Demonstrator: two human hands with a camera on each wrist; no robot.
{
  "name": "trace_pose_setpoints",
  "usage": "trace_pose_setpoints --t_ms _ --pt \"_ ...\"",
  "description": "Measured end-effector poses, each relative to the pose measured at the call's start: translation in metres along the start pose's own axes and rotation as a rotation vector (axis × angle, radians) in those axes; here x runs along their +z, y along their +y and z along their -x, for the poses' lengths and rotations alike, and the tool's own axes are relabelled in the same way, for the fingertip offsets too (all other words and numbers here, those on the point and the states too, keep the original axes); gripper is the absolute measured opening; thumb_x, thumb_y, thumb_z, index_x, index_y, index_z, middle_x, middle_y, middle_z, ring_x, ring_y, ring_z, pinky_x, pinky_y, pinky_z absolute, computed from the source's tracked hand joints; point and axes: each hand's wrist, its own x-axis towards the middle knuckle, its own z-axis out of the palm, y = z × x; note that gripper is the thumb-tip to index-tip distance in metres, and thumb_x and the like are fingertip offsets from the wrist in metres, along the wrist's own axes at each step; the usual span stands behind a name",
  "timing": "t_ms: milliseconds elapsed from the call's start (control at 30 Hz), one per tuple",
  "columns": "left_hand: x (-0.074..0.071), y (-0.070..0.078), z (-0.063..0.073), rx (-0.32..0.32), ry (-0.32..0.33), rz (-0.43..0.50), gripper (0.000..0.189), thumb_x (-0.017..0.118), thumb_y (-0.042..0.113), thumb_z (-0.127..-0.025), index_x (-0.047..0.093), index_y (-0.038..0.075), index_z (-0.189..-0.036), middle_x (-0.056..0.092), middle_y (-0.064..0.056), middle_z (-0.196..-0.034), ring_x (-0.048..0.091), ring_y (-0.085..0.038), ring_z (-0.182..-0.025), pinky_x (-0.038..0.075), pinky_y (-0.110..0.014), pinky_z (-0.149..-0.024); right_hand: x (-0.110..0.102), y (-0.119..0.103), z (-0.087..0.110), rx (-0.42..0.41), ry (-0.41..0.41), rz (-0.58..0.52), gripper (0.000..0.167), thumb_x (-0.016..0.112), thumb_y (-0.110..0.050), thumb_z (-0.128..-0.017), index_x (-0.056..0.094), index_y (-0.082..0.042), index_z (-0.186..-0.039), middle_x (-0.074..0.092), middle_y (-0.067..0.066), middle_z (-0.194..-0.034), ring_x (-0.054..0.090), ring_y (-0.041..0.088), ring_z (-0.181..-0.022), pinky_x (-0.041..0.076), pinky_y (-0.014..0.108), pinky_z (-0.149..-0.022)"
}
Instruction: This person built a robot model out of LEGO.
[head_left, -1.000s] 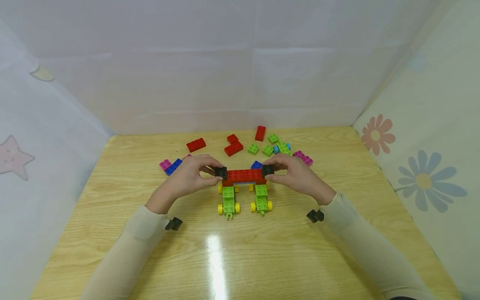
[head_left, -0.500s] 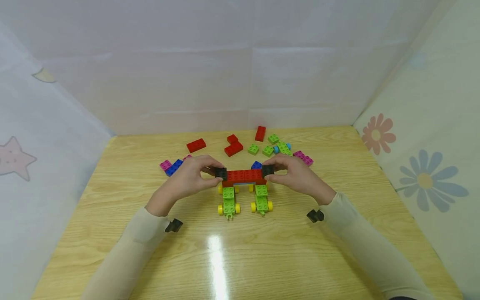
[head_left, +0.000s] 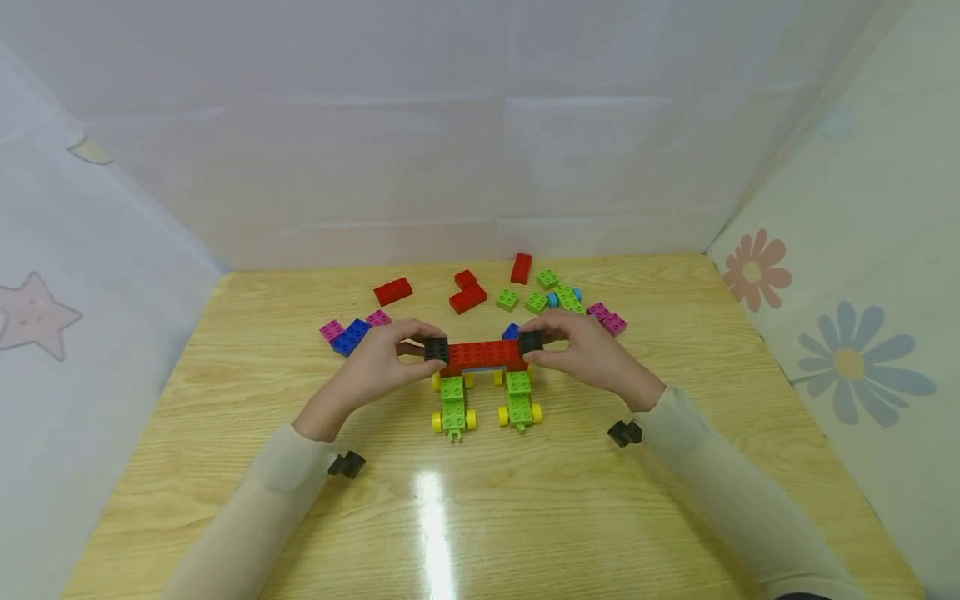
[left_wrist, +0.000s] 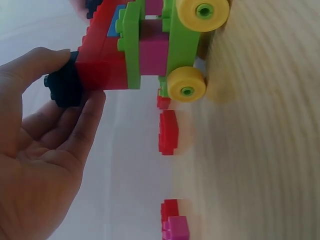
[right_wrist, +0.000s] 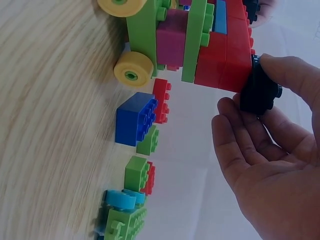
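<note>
My left hand point(head_left: 381, 357) pinches a black brick point(left_wrist: 66, 82) between thumb and fingers, at the left end of a row of red bricks point(head_left: 483, 356). At the right end my right hand point(head_left: 588, 353) grips another black brick point(right_wrist: 259, 86) the same way. Both black bricks sit at the top of the red ones. The red row bridges two green wheeled bases point(head_left: 453, 408) with yellow wheels point(left_wrist: 186, 84). Between the green layers shows a magenta brick point(right_wrist: 171, 37), and a blue piece point(left_wrist: 116, 21) is partly hidden under the red row.
Behind the hands lie loose red bricks point(head_left: 468, 297), green bricks point(head_left: 507, 299) and a green base with light-blue wheels point(head_left: 567, 297). Blue bricks point(head_left: 350, 337) and pink ones point(head_left: 378, 317) lie left, more pink bricks point(head_left: 607, 317) right. White cloth point(head_left: 480, 167) hangs behind the wooden table point(head_left: 585, 517).
Both hands and the wheeled brick build have shifted slightly left and a little nearer to me. The hold on both black bricks stays the same.
</note>
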Motion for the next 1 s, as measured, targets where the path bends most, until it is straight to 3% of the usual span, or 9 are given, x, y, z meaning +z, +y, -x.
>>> trace_pose_setpoints --t_ms 167,433,667,1000 --pt "0.002 -0.009 0.007 -0.017 0.033 0.091 0.038 0.087 0.017 -0.1 0.076 0.012 -0.136 0.075 -0.011 -0.138 0.077 -0.035 -0.123 0.063 -0.056 -0.109 0.005 -0.003 -0.003 -0.003 0.0 -0.016 0.04 0.086 -0.026 -0.102 0.076 -0.017 -0.14 0.075 0.005 -0.138 0.074 0.029 -0.126 0.055 0.063 -0.118" --pt "-0.001 -0.017 0.015 -0.054 0.043 0.136 0.038 0.088 0.014 -0.099 0.076 0.014 -0.135 0.073 -0.009 -0.138 0.076 -0.031 -0.123 0.063 -0.052 -0.11 0.013 -0.004 -0.008 -0.019 -0.006 -0.051 0.041 0.086 -0.026 -0.102 0.075 -0.018 -0.141 0.072 0.006 -0.14 0.073 0.029 -0.125 0.056 0.063 -0.116" --pt "-0.003 -0.018 0.019 -0.051 0.044 0.119 0.039 0.088 0.015 -0.098 0.076 0.013 -0.136 0.073 -0.01 -0.138 0.076 -0.031 -0.122 0.064 -0.046 -0.108 0.016 -0.008 -0.01 -0.019 -0.006 -0.027 0.042 0.086 -0.024 -0.102 0.075 -0.017 -0.141 0.072 0.007 -0.14 0.073 0.03 -0.127 0.057 0.062 -0.116" --pt "-0.003 -0.022 0.02 -0.04 0.041 0.089 0.038 0.087 0.016 -0.1 0.076 0.012 -0.136 0.073 -0.012 -0.139 0.077 -0.033 -0.123 0.064 -0.048 -0.109 0.008 -0.007 -0.01 -0.001 -0.037 -0.062 0.042 0.083 -0.032 -0.104 0.074 -0.021 -0.143 0.074 0.002 -0.139 0.072 0.026 -0.126 0.057 0.059 -0.114"
